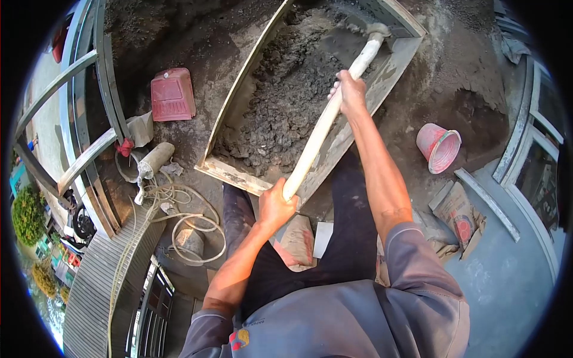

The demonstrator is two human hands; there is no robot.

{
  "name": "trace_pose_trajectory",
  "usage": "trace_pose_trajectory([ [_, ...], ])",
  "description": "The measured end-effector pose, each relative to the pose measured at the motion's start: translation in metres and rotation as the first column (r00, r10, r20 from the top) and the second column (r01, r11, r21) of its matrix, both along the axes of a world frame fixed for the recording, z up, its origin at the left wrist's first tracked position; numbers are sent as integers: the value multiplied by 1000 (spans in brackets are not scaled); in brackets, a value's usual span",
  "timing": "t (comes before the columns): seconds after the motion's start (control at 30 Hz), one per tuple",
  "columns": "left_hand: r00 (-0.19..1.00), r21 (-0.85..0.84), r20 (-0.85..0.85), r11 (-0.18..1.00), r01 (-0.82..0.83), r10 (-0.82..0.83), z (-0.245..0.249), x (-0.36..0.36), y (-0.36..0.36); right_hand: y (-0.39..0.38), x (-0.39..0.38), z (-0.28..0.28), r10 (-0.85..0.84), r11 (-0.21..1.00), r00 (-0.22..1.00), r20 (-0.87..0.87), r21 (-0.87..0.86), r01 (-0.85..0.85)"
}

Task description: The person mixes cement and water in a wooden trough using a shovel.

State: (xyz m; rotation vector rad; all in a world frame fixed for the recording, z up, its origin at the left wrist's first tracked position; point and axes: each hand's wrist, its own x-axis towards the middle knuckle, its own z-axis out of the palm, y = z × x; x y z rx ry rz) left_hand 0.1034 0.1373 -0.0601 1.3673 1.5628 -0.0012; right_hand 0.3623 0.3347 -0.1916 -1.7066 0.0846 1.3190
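Both my hands grip the pale wooden handle (320, 132) of a hoe, which runs slantwise over a wooden mixing trough (230, 177). My left hand (277, 204) is wrapped round the handle's near end, just above the trough's front edge. Farther up the shaft, my right hand (351, 93) is closed round it. The hoe's mortar-caked head (377, 30) is at the trough's far right corner; its blade is mostly hidden in the mix. Wet, lumpy grey mortar (280, 101) fills much of the trough.
A red plastic dustpan-like scoop (172, 95) lies left of the trough. To the right, a pink bucket (439, 148) is tipped on its side near a sand heap (471, 65). A coiled hose (197, 232) lies at the left. Torn cement bags (456, 215) and a metal bar (486, 203) lie at right.
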Motion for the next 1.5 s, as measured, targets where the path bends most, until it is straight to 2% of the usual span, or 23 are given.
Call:
trace_pose_trajectory([
  [0.07,999,-3,-1,999,47,-47,-2,25,36,41,29,26,35,998,995,90,45,-39],
  [0.13,996,51,76,998,42,-45,16,60,78,88,63,26,90,991,993,80,92,-98],
  [0.2,996,58,79,998,28,-33,38,89,115,132,84,-1,166,982,985,42,80,-169],
  [0.27,999,24,51,1000,2,-3,45,87,122,149,75,-36,241,970,970,-36,49,-240],
  [0.3,999,-15,22,1000,-25,26,50,81,117,144,55,-50,294,953,948,-120,-43,-301],
  [0.4,996,-159,-38,984,-82,77,58,46,83,75,-34,-89,388,897,907,-163,-159,-412],
  [0.47,996,-193,-62,978,-82,71,62,10,44,25,-79,-92,349,907,901,-257,-148,-394],
  [0.57,992,-230,-121,973,5,-34,61,-51,-24,-44,-114,-55,192,948,949,-249,-201,-245],
  [0.67,991,-157,-55,981,109,-119,59,-111,-102,-101,-133,8,84,969,974,-209,-211,-128],
  [0.73,996,-175,43,981,86,-79,57,-115,-119,-103,-126,44,144,973,981,-128,-164,-164],
  [0.77,996,-169,65,983,73,-63,48,-103,-114,-91,-112,48,163,978,983,-79,-117,-172],
  [0.83,993,-107,96,991,83,-73,26,-64,-72,-43,-69,48,96,994,995,-10,-49,-96],
  [0.9,986,56,141,995,79,-86,-2,-17,1,23,-18,30,122,990,989,83,60,-128],
  [0.93,991,48,104,996,82,-86,-7,7,43,62,4,21,141,988,983,118,54,-148],
  [0.97,992,5,128,1000,19,-19,-15,26,77,98,24,8,165,982,978,127,71,-175],
  [1.03,993,7,114,1000,-9,8,-9,61,134,154,54,-39,243,962,966,91,108,-252],
  [1.07,993,-9,110,999,-35,36,-1,72,151,171,56,-57,291,955,954,64,34,-294],
  [1.1,995,-18,76,998,-59,60,9,75,154,175,50,-80,335,942,942,-35,-6,-335],
  [1.13,996,-21,52,997,-77,78,17,79,155,169,42,-101,367,927,922,-125,-39,-374],
  [1.17,995,-81,33,993,-88,91,25,76,139,144,23,-106,388,915,913,-128,-70,-398],
  [1.27,995,-193,-24,976,-103,100,51,54,91,90,-33,-93,435,879,881,-186,-125,-460],
  [1.33,995,-210,-66,974,-83,71,75,41,76,54,-54,-106,371,898,874,-314,-117,-423],
  [1.5,997,-204,-62,978,-46,34,103,-60,-4,-34,-116,-24,204,946,927,-316,-182,-270],
])
